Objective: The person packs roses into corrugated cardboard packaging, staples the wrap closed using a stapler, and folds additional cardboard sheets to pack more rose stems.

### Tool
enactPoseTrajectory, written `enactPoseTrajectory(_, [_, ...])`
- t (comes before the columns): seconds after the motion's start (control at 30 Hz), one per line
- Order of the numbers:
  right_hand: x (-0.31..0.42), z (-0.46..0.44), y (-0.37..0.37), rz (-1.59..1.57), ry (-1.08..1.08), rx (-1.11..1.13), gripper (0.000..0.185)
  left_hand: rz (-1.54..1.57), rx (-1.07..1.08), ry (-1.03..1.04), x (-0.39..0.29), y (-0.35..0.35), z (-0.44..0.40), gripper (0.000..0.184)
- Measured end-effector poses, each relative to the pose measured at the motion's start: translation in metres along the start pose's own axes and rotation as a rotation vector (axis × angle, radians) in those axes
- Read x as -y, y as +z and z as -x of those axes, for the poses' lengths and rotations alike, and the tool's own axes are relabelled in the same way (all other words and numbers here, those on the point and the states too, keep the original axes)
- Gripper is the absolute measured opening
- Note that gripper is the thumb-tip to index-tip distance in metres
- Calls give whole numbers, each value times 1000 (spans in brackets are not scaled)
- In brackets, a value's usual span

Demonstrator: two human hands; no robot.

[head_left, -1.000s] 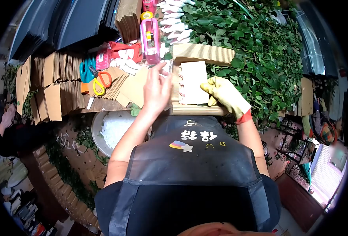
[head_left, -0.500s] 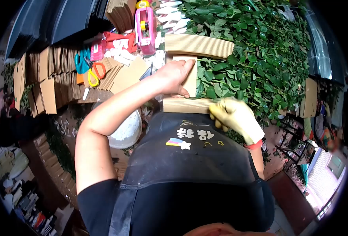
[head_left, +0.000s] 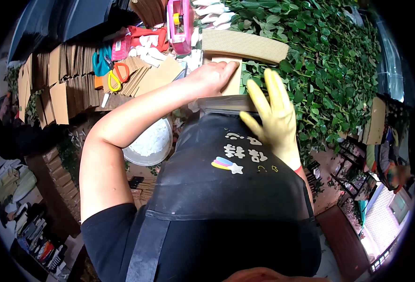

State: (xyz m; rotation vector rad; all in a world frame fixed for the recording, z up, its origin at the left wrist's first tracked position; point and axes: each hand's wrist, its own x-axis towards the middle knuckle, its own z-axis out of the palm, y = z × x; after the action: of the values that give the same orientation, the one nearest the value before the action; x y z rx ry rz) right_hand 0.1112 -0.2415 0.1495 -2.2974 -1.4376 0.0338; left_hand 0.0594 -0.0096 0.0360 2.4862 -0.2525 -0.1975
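Note:
My bare left hand (head_left: 215,77) presses on the flat middle of a tan cardboard piece (head_left: 234,81), its fingers bent and its thumb hidden. Beyond the hand, a ribbed corrugated panel (head_left: 245,45) of that piece extends to the right over leaves. Close to my apron (head_left: 235,188), the near panel (head_left: 219,103) is tilted up, in shade. My right hand (head_left: 274,115), in a pale yellow rubber glove, is open beside that panel's right end, with fingers spread. Its fingertips reach over the leaves, and whether they touch the cardboard I cannot tell.
Leafy green stems (head_left: 320,70) cover the table's right side. A pink tape dispenser (head_left: 180,28), scissors (head_left: 115,79) with orange and yellow handles, and cardboard sheets (head_left: 163,77) lie to the left. A white bucket (head_left: 149,145) stands below my left forearm, near stacked cardboard (head_left: 59,84).
My right hand has opened and moved up from the near panel's right end. That panel has tilted upward. My left hand stays on the cardboard, and the view has shifted slightly.

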Motion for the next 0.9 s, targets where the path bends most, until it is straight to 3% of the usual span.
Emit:
enactPoseTrajectory(0.07, [-4, -16, 3, 61, -50, 63, 60, -18, -31, 21, 6, 7, -2, 82])
enactPoseTrajectory(0.1, [-7, -16, 9, 29, -22, 98, 38, -29, 12, 6, 2, 2, -2, 90])
enactPoseTrajectory(0.13, [-12, -19, 3, 93, -32, 278, 24, -17, 25, 9, -1, -4, 0, 92])
enactPoseTrajectory(0.23, [0, -22, 1, 10, -121, 216, 27, 4, -24, 37, -7, -9, 5, 97])
enactPoseTrajectory(0.33, [6, -31, 1, -81, 8, 185, 10, -9, -92, 91, -2, -3, 5, 83])
enactPoseTrajectory(0.4, [-14, -33, 10, -146, 55, 102, 11, 6, 38, 9, 0, -6, -2, 73])
enactPoseTrajectory(0.47, [-27, -41, 13, -194, 209, 227, 11, 57, 112, -65, 1, -11, -9, 62])
enactPoseTrajectory(0.57, [-34, -46, 26, -206, 282, 185, 15, 113, 206, -132, -1, -36, -12, 46])
enactPoseTrajectory(0.6, [-44, -43, 40, -251, 325, 185, 17, 182, 156, -72, 6, -40, -10, 40])
enactPoseTrajectory(0.67, [-57, -42, 57, -339, 437, 235, 22, 30, 162, -164, 4, -46, -8, 34])
enactPoseTrajectory(0.7, [-61, -43, 59, -371, 460, 244, 22, -151, 43, -45, -10, -45, 5, 32])
enactPoseTrajectory(0.73, [-63, -42, 62, -407, 490, 254, 23, -230, -181, 212, -18, -42, 21, 32])
enactPoseTrajectory(0.8, [-62, -42, 62, -373, 489, 264, 23, -359, -330, 605, -14, -9, 33, 33])
enactPoseTrajectory(0.9, [-55, -47, 48, -216, 414, 326, 23, -185, -260, 484, 3, 16, 46, 45])
